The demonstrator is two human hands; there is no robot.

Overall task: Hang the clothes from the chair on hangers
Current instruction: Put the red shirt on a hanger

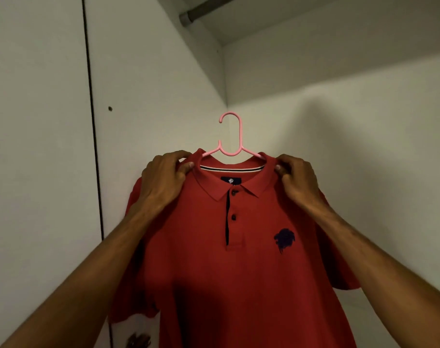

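Note:
A red polo shirt (239, 259) with a dark chest emblem and dark buttons hangs on a pink plastic hanger (232, 144), held up in front of me inside a white wardrobe. My left hand (163, 177) pinches the shirt's left shoulder by the collar, over the hanger's arm. On the other side, my right hand (298, 178) grips the right shoulder at the collar. The hanger's hook points up and is free in the air, well below the rail (201, 11). The chair is out of sight.
The grey wardrobe rail runs across the top of the frame, under a white shelf. White wardrobe walls (151, 96) meet in a corner right behind the shirt. A dark door gap (92, 121) runs down the left side.

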